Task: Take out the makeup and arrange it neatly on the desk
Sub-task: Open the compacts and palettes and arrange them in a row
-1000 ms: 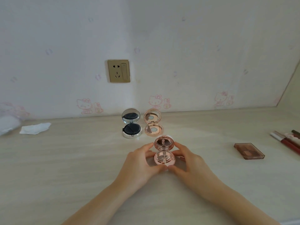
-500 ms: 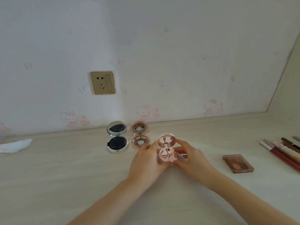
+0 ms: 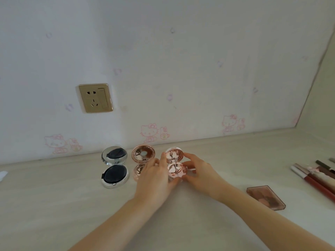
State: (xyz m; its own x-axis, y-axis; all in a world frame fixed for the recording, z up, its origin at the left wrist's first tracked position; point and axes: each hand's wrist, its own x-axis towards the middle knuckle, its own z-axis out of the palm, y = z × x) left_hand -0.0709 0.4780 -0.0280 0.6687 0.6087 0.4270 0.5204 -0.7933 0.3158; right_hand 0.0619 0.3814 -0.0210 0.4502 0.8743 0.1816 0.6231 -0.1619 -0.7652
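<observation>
An open pink round compact (image 3: 175,169) stands on the pale desk (image 3: 54,205) with its lid up, held from both sides. My left hand (image 3: 155,180) grips its left side and my right hand (image 3: 199,173) grips its right side. Just left of it stands an open rose-gold compact (image 3: 143,154), its base partly hidden behind my left hand. Further left is an open silver compact (image 3: 115,175) with a black cushion. All three stand in a row near the wall.
A brown rectangular palette (image 3: 266,197) lies on the desk at the right. Several lip pencils and tubes (image 3: 315,176) lie at the far right edge. A gold wall socket (image 3: 95,98) is above the compacts. A white scrap (image 3: 2,175) shows at the left edge.
Both hands have carried the pink compact away from me toward the wall, bringing it beside the rose-gold compact. The view has shifted down and right.
</observation>
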